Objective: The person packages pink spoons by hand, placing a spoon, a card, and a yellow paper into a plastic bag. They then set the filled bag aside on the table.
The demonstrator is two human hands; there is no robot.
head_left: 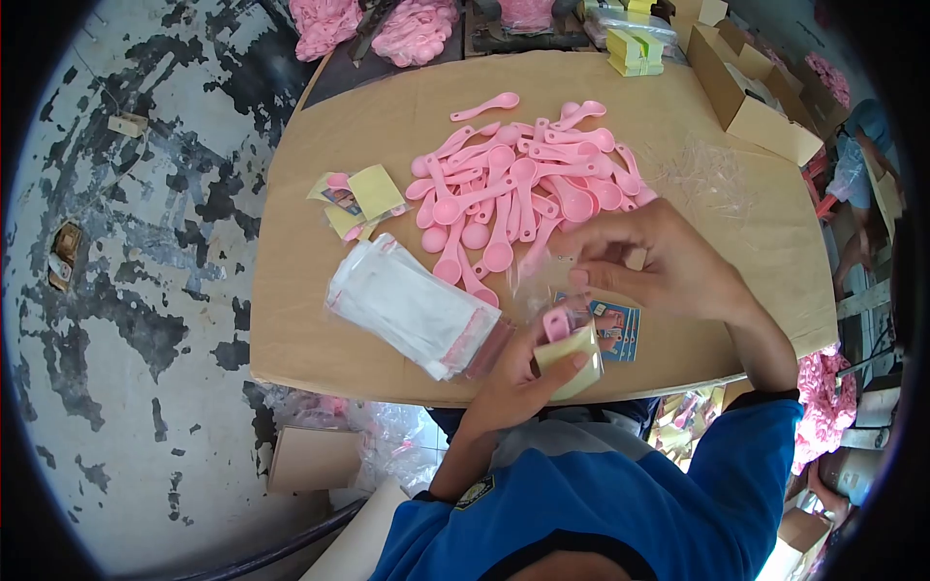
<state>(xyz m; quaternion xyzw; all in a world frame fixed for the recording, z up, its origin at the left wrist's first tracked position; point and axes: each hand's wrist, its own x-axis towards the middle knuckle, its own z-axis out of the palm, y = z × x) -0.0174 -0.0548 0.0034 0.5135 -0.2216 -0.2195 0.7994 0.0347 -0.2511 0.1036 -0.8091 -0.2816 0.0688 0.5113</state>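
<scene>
My left hand (528,382) is closed on a small clear plastic bag (593,373) with a pale yellow card (572,358) and a pink measuring spoon (557,324) inside. Just above it, my right hand (649,261) has thumb and forefinger pinched on a piece of thin clear plastic film (533,286). Blue printed cards (620,334) lie on the table below the right hand. Left of my left hand is a stack of clear plastic bags (407,305). A heap of pink measuring spoons (513,184) spreads beyond both hands.
Filled packets (358,201) lie at the table's left. Loose clear strips (707,179) are scattered at the right. At the back right are a bundle of yellow cards (635,50) and an open cardboard box (751,97). Another person (857,194) is partly visible at the far right.
</scene>
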